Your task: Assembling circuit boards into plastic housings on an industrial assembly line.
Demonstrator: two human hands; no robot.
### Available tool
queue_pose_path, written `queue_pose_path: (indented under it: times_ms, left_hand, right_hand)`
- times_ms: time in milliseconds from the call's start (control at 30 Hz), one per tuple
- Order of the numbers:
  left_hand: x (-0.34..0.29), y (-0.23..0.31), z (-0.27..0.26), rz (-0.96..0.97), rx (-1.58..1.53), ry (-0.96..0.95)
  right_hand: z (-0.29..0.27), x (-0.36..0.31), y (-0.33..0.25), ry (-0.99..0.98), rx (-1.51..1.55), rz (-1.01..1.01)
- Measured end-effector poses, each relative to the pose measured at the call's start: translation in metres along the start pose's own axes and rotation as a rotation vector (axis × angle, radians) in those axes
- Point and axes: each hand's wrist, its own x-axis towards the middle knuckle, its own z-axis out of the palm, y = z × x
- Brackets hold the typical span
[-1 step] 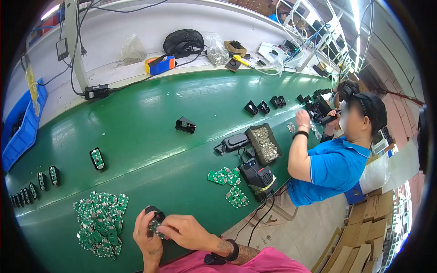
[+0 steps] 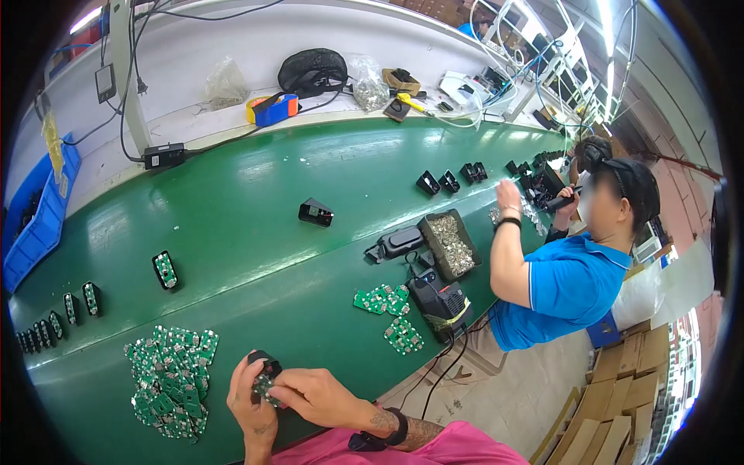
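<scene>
Two jobs at once: clamping blk housing [image 2: 263, 357] over surface [image 2: 294, 302] w/ L hand [image 2: 253, 401] fingers, prob to steady it; pinching green PCB [image 2: 265, 384] against it w/ R hand [image 2: 316, 395] fingers. Spotting PCB pile [image 2: 174, 381] near L hand, prob for quick reach.

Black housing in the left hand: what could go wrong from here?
1. The green circuit board at the black housing might catch or flex if the right hand presses unevenly while the left hand holds the housing.
2. The loose, overlapping board pile lies close by the left hand; a stray knock could scatter or scratch boards.
3. The open box of metal bits sits near a co-worker's arm; a bump might spill it.
</scene>
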Motion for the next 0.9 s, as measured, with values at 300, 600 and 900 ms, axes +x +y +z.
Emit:
queue_pose_path:
  times_ms: [300,600,900]
  left_hand:
    - [-0.007,0.0,0.003,-0.068,-0.064,0.057]
    - [-0.006,0.006,-0.004,-0.27,-0.442,-0.044]
    - [-0.001,0.019,0.001,-0.386,-0.325,0.087]
  right_hand:
    - [-0.007,0.003,0.002,0.034,-0.021,0.032]
    - [0.003,0.0,0.015,0.155,-0.287,-0.093]
    - [0.015,0.002,0.014,0.075,-0.062,0.141]
